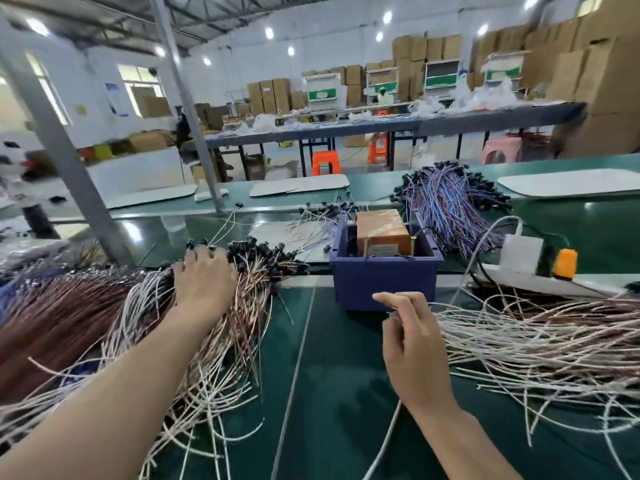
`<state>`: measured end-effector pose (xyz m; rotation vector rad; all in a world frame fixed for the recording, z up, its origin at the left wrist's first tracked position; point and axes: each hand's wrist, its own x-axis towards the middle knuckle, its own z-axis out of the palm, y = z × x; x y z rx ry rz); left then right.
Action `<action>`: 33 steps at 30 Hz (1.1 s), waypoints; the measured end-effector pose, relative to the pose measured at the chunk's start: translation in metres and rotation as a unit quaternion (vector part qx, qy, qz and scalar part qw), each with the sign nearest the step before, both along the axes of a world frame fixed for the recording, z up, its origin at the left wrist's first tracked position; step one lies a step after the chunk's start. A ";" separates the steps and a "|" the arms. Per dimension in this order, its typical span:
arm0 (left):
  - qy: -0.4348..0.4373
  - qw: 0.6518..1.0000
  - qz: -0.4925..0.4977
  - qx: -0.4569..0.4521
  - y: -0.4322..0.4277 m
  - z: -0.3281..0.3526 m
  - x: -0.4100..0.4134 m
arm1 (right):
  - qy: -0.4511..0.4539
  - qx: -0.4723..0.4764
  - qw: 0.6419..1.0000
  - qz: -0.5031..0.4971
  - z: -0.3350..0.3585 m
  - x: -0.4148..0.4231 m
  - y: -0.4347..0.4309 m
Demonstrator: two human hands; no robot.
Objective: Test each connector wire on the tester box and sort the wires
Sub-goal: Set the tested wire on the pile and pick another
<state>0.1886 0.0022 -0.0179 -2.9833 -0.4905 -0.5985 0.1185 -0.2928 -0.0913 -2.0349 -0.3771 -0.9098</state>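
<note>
My right hand [412,341] pinches one pale wire [386,438], with the tester box [382,233] just beyond my fingertips. My left hand [204,275] lies on the wire pile [207,341] (gripping anything? I cannot tell). I'd draw singles out slowly to avoid tangles.

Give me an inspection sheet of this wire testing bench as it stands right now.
Surface: glossy green bench mat, largely covered by wires.
Job's things: orange-brown tester box inside a purple bin; left pile and right pile of wires; blue-purple bundle behind the bin.
Clutter: white boards on the bench's far side.
Grippers: left hand rests on the left pile, fingertips at black connectors; right hand pinches a thin wire before the bin.
Cables: white power strip right of the bin.
Surroundings: orange stools, stacked cardboard boxes.
</note>
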 end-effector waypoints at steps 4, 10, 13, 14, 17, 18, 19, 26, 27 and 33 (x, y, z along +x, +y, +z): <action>0.042 0.998 0.036 -0.012 0.009 -0.002 0.007 | -0.006 -0.001 1.000 -0.002 0.000 0.001 0.001; -0.047 0.999 0.001 -0.024 0.013 -0.014 0.007 | 0.000 0.010 1.000 -0.001 -0.002 0.001 -0.001; -0.121 0.984 -0.038 -0.124 0.002 -0.009 0.006 | 0.014 0.034 0.999 -0.004 -0.002 0.001 -0.002; -0.148 0.976 -0.057 -0.150 -0.003 -0.003 0.006 | 0.025 0.046 0.999 -0.004 -0.002 0.001 -0.002; -0.217 0.951 -0.104 -0.196 -0.027 0.024 0.003 | 0.070 0.099 0.993 0.004 -0.003 0.000 -0.004; -0.238 0.942 -0.118 -0.206 -0.037 0.036 0.000 | 0.081 0.118 0.990 0.004 -0.002 -0.001 -0.005; -0.261 0.931 -0.137 -0.215 -0.048 0.048 -0.003 | 0.087 0.134 0.987 0.005 -0.001 -0.002 -0.006; -0.246 0.829 -0.428 -0.263 -0.167 0.062 -0.073 | 0.156 0.363 0.914 0.088 0.016 -0.014 -0.014; -0.214 0.821 -0.458 -0.265 -0.183 0.045 -0.083 | 0.171 0.403 0.893 0.107 0.019 -0.014 -0.019; -0.073 0.780 -0.496 -0.376 -0.244 -0.061 -0.103 | 0.285 0.595 0.705 0.258 0.023 -0.021 -0.052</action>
